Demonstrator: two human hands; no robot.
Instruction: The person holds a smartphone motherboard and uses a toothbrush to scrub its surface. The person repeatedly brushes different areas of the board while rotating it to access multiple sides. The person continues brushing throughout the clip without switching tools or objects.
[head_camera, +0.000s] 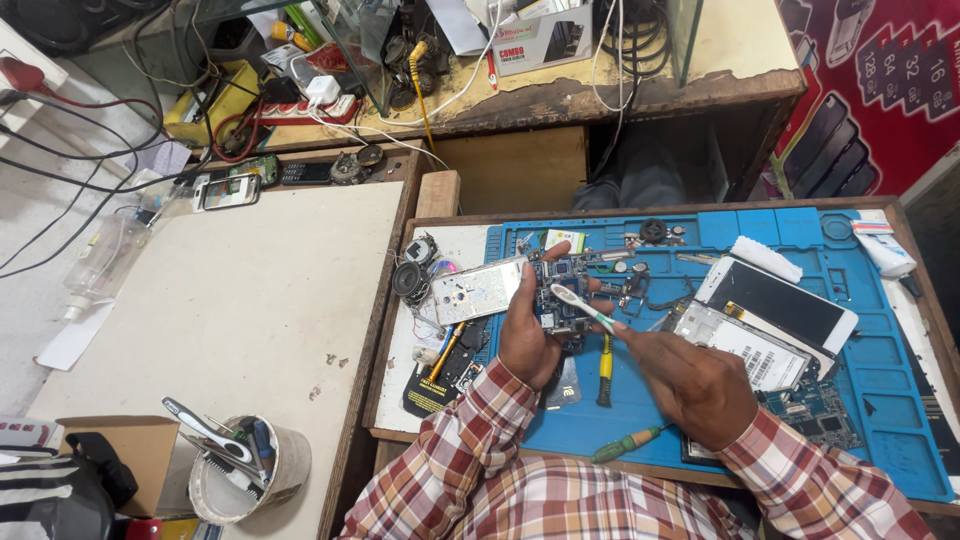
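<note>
Left hand (527, 335) gripping flat circuit board (560, 290), right hand (690, 385) pinching white bristled toothbrush (582, 307).

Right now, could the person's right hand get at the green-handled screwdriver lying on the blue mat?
Probably yes. The green-handled screwdriver lies in the open on the blue mat just beside the right hand, nothing over it. But that hand holds a toothbrush, so it would need freeing first.

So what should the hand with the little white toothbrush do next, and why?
Probably stroke the white toothbrush gently across the blue circuit board. The right hand holds its bristle end right at the board, and the left hand holds the board up above the blue work mat.
</note>
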